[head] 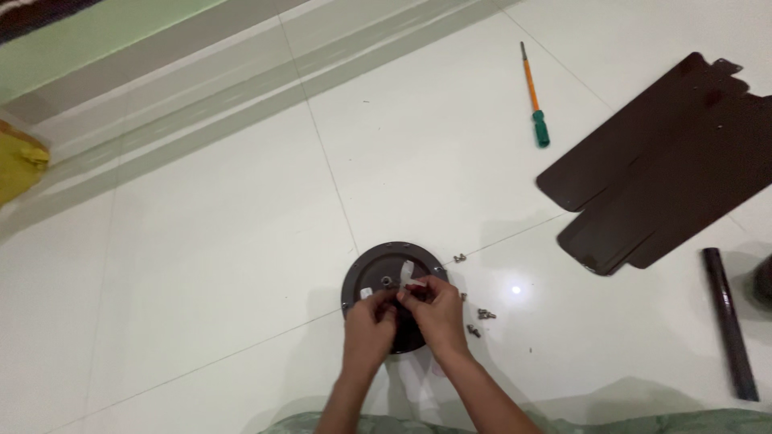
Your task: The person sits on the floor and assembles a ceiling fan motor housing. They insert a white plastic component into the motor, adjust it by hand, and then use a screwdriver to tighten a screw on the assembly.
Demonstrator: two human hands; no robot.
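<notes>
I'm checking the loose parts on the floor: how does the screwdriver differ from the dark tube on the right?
The screwdriver is thin, with an orange shaft and green handle; the dark tube is thicker, longer and one dark brown colour. The screwdriver lies at the far side, above the fan blades; the tube lies nearer, below them. Both lie flat on the white tiled floor, untouched.

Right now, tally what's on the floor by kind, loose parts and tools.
Round motor housing: 1
Dark fan blades: 2 visible, overlapping
Screwdriver: 1
Dark rod: 1
Loose screws: 3 clear
Total: 8
</notes>
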